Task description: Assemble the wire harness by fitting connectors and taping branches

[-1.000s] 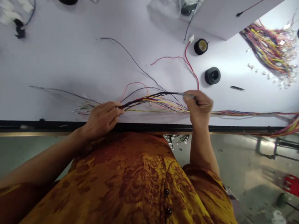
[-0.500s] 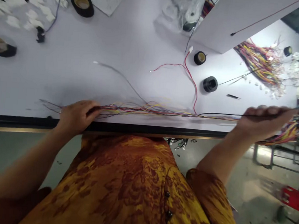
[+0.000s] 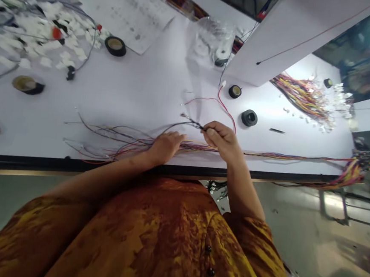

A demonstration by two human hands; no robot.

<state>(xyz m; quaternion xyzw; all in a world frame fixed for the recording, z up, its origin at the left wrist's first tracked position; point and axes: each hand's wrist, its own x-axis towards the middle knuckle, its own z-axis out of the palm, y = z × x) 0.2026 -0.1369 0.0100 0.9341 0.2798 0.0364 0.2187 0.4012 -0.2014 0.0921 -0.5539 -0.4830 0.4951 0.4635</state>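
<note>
right hand (image 3: 223, 140) has come back in, pinching black wires (image 3: 194, 124); left hand (image 3: 165, 147) lies on coloured wires (image 3: 133, 143), grip unclear.

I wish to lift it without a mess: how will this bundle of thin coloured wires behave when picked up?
Probably light and floppy: the thin coloured wires bend and fan out loosely past the left hand. They may also snag together, as strands already cross there.
</note>
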